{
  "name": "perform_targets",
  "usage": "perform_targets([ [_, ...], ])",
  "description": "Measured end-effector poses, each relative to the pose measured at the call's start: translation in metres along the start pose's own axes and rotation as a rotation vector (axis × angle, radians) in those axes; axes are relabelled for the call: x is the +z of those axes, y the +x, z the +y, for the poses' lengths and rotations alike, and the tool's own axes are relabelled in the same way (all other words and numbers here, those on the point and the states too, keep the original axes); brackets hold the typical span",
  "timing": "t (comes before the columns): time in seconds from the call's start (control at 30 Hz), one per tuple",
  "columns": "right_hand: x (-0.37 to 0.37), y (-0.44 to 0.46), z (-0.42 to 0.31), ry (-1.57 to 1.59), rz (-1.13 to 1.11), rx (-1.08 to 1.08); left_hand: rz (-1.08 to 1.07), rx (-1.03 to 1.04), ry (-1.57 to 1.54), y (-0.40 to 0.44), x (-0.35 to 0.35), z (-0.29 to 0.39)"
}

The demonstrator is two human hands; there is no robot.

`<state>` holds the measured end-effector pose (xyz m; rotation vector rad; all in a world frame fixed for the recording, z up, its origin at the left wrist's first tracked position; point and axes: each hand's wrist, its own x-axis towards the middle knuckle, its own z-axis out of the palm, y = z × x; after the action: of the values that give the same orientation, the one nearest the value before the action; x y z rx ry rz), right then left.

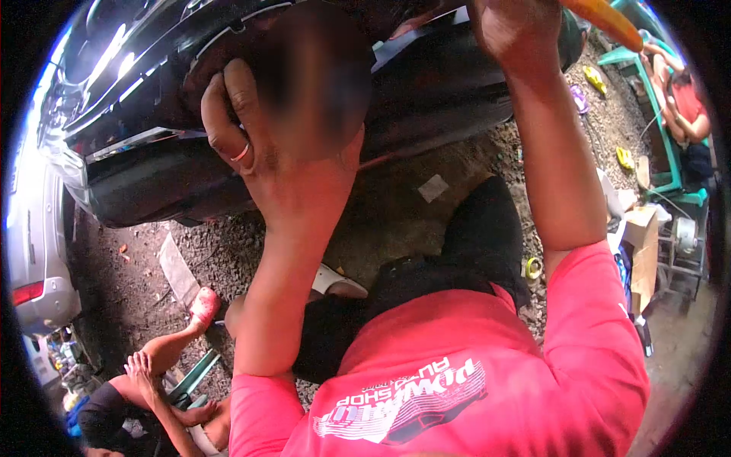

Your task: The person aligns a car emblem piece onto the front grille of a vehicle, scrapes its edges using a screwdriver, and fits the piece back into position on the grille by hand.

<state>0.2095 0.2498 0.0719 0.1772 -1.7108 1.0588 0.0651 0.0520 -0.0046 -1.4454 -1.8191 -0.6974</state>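
My left hand [297, 145] is raised against a black car bumper [434, 91], back of the hand toward me. Two of its fingers, one with a ring [242, 152], are bent against the dark part. A dark blurred patch covers the rest of the fingers, so anything they hold is hidden. My right hand [518, 27] is raised at the top edge, and its fingers are cut off by the frame. Right beside it, a long orange piece with a tapered end [609, 23] sticks out; its kind and whether the hand grips it cannot be made out.
Gravelly ground [114, 266] lies under the car. A white vehicle [46, 251] stands at the left. One person [152, 381] sits at lower left, another [689, 114] at upper right by a green frame [670, 167]. A cardboard box [642, 251] stands right of my arm.
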Motion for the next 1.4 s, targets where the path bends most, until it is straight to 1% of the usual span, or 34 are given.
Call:
perform_targets([
  [0.07,0.003,-0.003,0.0,0.042,-0.048,-0.011,-0.031,-0.01,0.02,0.0,-0.002,0.001],
  [0.1,0.004,-0.005,-0.002,0.017,-0.036,0.068,-0.031,-0.006,0.026,0.0,-0.002,-0.001],
  [0.13,0.004,-0.006,-0.002,0.019,-0.03,0.068,-0.025,-0.005,0.016,0.0,-0.001,-0.001],
  [0.27,0.002,-0.008,-0.01,-0.119,-0.09,0.098,-0.032,-0.009,0.023,0.0,-0.002,0.005],
  [0.3,0.003,-0.01,-0.013,-0.194,-0.104,0.085,-0.035,-0.009,0.018,0.0,-0.002,0.007],
  [0.4,0.017,-0.024,-0.021,-0.073,-0.05,0.166,-0.07,-0.006,0.058,0.002,-0.005,0.009],
  [0.43,0.018,-0.028,-0.025,-0.12,-0.071,0.167,-0.076,0.001,0.073,0.003,-0.006,0.009],
  [0.53,0.013,-0.032,-0.016,-0.413,-0.128,-0.11,-0.095,0.019,0.097,0.003,-0.006,0.009],
  [0.57,0.013,-0.033,-0.015,-0.48,-0.141,-0.167,-0.099,0.026,0.108,0.003,-0.006,0.011],
  [0.67,0.014,-0.038,-0.006,-0.502,-0.117,-0.205,-0.158,0.03,0.177,0.007,-0.014,0.019],
  [0.7,0.014,-0.038,-0.006,-0.487,-0.15,-0.254,-0.164,0.024,0.178,0.008,-0.015,0.019],
  [0.77,0.012,-0.041,-0.004,-0.493,-0.172,-0.237,-0.176,0.077,0.193,0.009,-0.016,0.018],
  [0.93,0.005,-0.04,0.004,-0.479,-0.23,-0.181,-0.178,0.087,0.197,0.01,-0.017,0.015],
  [0.97,0.009,-0.041,0.01,-0.486,-0.221,-0.319,-0.161,0.11,0.205,0.011,-0.016,0.013],
  [1.0,0.01,-0.043,0.011,-0.495,-0.229,-0.343,-0.143,0.134,0.214,0.012,-0.014,0.009],
  [1.1,0.014,-0.054,0.017,-0.526,-0.162,-0.405,-0.121,0.188,0.237,0.011,-0.006,-0.007],
  [1.17,0.026,-0.073,0.015,-0.533,-0.014,-0.41,-0.009,0.246,0.355,0.009,0.001,-0.02],
  [1.2,0.033,-0.082,0.016,-0.521,0.071,-0.397,-0.017,0.254,0.358,0.009,0.004,-0.013],
  [1.23,0.038,-0.09,0.015,-0.516,0.127,-0.391,0.019,0.123,0.386,0.01,0.007,0.0],
  [1.3,0.045,-0.102,0.018,-0.527,0.161,-0.316,0.047,0.001,0.415,0.011,0.006,0.006],
  [1.33,0.048,-0.108,0.019,-0.532,0.177,-0.278,0.047,0.013,0.34,0.015,0.003,0.004],
  [1.37,0.05,-0.108,0.021,-0.536,0.175,-0.32,0.046,0.025,0.264,0.015,0.001,0.001],
  [1.4,0.049,-0.108,0.02,-0.535,0.165,-0.34,0.037,0.032,0.263,0.014,0.002,-0.006],
])
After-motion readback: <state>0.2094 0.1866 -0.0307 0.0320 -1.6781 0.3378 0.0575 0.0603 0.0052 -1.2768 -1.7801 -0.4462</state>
